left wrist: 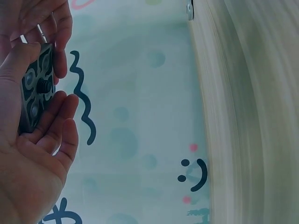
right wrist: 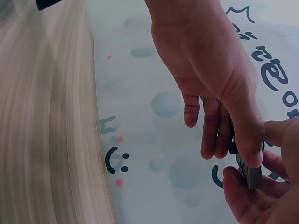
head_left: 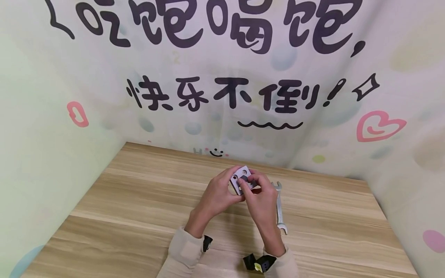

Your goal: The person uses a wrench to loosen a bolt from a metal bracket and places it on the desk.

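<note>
Over the table, my left hand [head_left: 218, 194] holds a square metal plate [head_left: 240, 172] with round holes, gripping it by its edges. The left wrist view shows the plate's other face, and a short threaded bolt [left wrist: 44, 86] sticks out of its middle. My right hand [head_left: 261, 200] has its thumb and forefinger around the dark bolt head [head_left: 244, 178] at the plate's centre. In the right wrist view the thumb lies against the plate [right wrist: 253, 177], and the fingers hide most of it.
An open-ended wrench [head_left: 279, 208] lies on the wooden table [head_left: 139, 193], just right of my right hand. A printed cloth [head_left: 194, 127] hangs behind the table's back edge and along both sides. Black straps with small devices [head_left: 265, 263] are on the wrists.
</note>
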Action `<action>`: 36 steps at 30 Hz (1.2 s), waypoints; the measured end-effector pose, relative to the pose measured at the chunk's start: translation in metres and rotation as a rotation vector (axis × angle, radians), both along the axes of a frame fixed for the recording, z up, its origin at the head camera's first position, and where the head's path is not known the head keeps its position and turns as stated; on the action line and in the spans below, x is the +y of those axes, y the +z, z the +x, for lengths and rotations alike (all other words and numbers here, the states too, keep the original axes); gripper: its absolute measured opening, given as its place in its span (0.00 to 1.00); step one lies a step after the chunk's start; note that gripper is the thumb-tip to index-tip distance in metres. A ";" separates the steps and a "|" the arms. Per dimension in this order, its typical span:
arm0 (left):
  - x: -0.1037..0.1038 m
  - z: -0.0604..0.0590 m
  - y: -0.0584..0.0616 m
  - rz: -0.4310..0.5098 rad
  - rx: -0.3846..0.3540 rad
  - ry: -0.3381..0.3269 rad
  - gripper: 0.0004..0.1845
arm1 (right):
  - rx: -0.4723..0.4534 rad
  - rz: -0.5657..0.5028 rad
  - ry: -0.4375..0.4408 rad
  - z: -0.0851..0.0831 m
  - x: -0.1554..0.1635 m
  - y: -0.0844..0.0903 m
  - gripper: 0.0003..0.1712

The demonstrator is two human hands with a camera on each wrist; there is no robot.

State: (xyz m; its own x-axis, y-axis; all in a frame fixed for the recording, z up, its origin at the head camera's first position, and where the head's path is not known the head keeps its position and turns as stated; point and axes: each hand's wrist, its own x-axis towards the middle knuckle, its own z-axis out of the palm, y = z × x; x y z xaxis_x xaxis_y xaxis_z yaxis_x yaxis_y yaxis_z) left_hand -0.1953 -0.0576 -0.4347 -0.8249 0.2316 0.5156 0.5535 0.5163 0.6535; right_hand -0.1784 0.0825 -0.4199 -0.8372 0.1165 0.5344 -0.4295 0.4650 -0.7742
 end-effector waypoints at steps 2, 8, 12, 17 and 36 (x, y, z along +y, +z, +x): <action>0.000 0.000 0.000 -0.002 0.000 0.000 0.40 | 0.001 0.001 0.004 0.000 0.000 0.000 0.09; -0.001 -0.001 0.000 -0.003 0.006 0.007 0.40 | 0.022 0.010 0.022 0.000 0.001 0.000 0.09; -0.001 -0.001 0.000 -0.004 0.015 0.011 0.40 | 0.030 0.026 0.032 0.000 0.001 0.000 0.10; -0.002 -0.001 0.001 -0.003 0.012 0.016 0.40 | 0.029 0.040 0.043 0.000 0.000 0.002 0.10; -0.004 -0.003 0.000 0.006 0.047 0.009 0.41 | 0.033 0.062 0.069 0.001 0.000 0.000 0.12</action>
